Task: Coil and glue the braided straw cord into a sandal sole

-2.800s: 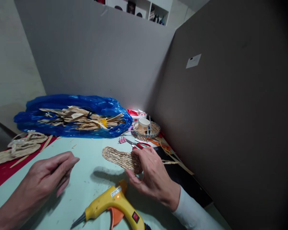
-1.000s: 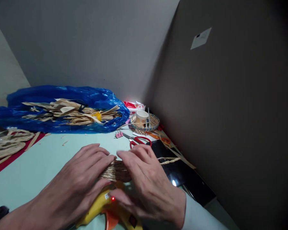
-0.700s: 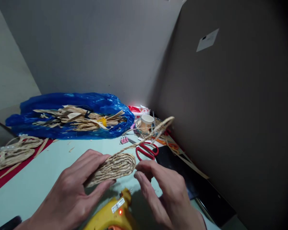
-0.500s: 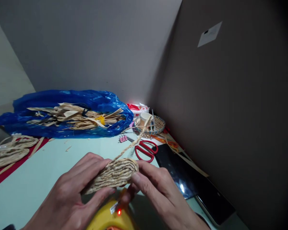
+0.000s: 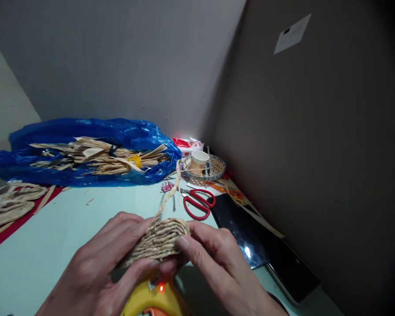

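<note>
A flat oval coil of twisted straw cord [image 5: 163, 239] is held up between both hands at the lower middle. My left hand [image 5: 102, 259] closes round its left part, fingers behind and thumb along the lower edge. My right hand [image 5: 219, 259] pinches the rounded right end, the thumb pressing on the near face. From the coil's top a loose tail of the cord [image 5: 169, 193] rises, leaning to the right. Just below the coil is a yellow device [image 5: 156, 298] with a lit red light and an orange part, partly hidden by the hands.
Red-handled scissors [image 5: 197, 204], a pink binder clip [image 5: 166, 187] and dark flat devices [image 5: 240, 232] lie beyond. A blue plastic bag [image 5: 131, 131] of straw, a woven basket [image 5: 220, 164] with a paper cup [image 5: 199, 162], and cord bundles [image 5: 13, 204] surround the pale tabletop [image 5: 52, 245].
The cord's loose tail has swung left and stands steeper. My right thumb has slid slightly left on the coil, and the right fingers below have come up against it. The view has shifted slightly.
</note>
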A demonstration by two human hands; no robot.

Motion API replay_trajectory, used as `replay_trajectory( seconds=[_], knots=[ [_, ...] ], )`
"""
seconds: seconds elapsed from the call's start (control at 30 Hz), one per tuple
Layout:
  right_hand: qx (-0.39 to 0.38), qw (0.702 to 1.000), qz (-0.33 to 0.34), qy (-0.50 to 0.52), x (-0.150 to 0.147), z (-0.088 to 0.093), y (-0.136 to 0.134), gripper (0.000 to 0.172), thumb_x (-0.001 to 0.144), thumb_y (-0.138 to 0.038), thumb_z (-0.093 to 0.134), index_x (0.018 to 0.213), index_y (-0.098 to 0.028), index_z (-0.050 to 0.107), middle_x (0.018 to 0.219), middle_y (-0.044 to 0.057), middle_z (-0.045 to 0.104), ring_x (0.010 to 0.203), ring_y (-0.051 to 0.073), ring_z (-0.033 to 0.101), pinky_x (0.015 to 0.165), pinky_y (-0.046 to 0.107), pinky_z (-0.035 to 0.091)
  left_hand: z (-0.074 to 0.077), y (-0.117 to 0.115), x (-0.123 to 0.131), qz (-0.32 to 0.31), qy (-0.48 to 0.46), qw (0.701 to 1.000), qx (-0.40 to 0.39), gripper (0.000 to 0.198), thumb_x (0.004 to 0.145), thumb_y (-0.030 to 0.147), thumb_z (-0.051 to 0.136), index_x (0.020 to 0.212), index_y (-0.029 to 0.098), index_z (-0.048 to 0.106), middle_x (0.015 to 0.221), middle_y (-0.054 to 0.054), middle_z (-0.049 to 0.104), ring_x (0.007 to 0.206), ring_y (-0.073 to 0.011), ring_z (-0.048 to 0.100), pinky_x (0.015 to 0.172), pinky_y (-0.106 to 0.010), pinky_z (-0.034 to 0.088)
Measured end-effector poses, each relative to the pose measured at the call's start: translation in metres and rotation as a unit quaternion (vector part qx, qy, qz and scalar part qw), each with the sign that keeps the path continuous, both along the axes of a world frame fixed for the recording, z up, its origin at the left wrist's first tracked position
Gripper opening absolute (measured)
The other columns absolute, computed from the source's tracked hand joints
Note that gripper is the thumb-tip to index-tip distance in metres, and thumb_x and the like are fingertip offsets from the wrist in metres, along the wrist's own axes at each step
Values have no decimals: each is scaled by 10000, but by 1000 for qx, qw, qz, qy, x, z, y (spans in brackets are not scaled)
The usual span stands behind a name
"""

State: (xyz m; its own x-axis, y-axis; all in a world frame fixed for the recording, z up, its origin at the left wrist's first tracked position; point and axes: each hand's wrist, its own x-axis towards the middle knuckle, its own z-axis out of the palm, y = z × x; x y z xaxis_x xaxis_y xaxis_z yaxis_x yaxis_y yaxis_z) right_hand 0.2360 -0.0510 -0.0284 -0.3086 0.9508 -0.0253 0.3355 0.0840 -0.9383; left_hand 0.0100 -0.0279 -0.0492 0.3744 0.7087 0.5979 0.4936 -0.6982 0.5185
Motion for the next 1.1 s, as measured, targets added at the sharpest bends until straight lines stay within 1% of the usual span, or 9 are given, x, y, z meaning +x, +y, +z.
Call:
replay_trajectory(
  seconds=[0.1,0.23,0.33,0.43,0.6,0.7,0.87,0.97,1.1],
  knots=[
    [1,1000,-8,23,-1,-1,3,415,1052,-567,487,955,-212,680,906,60,781,893,221,722,818,300,538,-10,5,-7,17,14,998,-55,464,909,377,722,1357,465,634,1298,52,774,1195,-220,722,1004,-239,579],
    [-3,998,-9,66,-4,-1,8,399,1054,-524,503,867,-194,629,859,74,802,817,198,750,768,279,536,-18,9,-14,40,17,985,-166,485,964,501,602,1447,463,595,1489,59,674,1364,-263,630,1130,-335,508],
    [7,997,-10,77,-4,1,10,394,1049,-502,509,842,-188,625,846,86,808,810,199,762,742,270,538,-13,4,-10,47,-23,972,-229,522,974,543,562,1492,473,540,1490,76,669,1401,-262,594,1156,-358,479],
    [5,997,-11,72,-4,3,10,395,1048,-495,504,837,-184,625,837,90,808,805,202,763,729,272,539,-3,-3,-2,72,-99,953,-277,582,991,573,495,1562,476,429,1378,45,752,1315,-275,668,1120,-391,523],
    [-13,997,9,70,-4,2,10,450,1054,-527,488,847,-163,653,837,119,804,806,220,762,754,303,542,6,4,-11,115,-119,942,-291,406,900,624,632,1242,431,737,1329,51,770,1315,-264,659,1089,-272,522],
    [-22,996,13,88,-4,0,11,462,1043,-542,505,828,-157,647,827,131,798,772,219,760,730,303,546,10,18,-28,143,-156,940,-269,353,869,607,691,1117,371,779,1205,33,815,1208,-270,712,1015,-279,575],
    [-38,992,5,124,-4,-2,15,470,989,-605,557,751,-200,560,737,107,762,755,224,757,729,322,569,18,42,-44,215,-316,884,-271,220,865,477,764,970,284,770,942,89,810,977,-173,718,895,-213,575],
    [-67,987,17,146,-1,-2,18,480,960,-646,574,764,-209,539,715,89,748,750,221,759,730,336,584,18,49,-45,222,-298,884,-283,192,823,438,779,821,246,782,740,59,757,753,-145,665,683,-189,565],
    [-80,985,38,149,1,-1,20,461,966,-606,567,762,-192,566,673,57,725,613,170,713,632,285,552,12,45,-37,184,-229,894,-338,351,738,579,782,689,231,783,533,14,639,533,-145,552,473,-221,460]
  ],
)
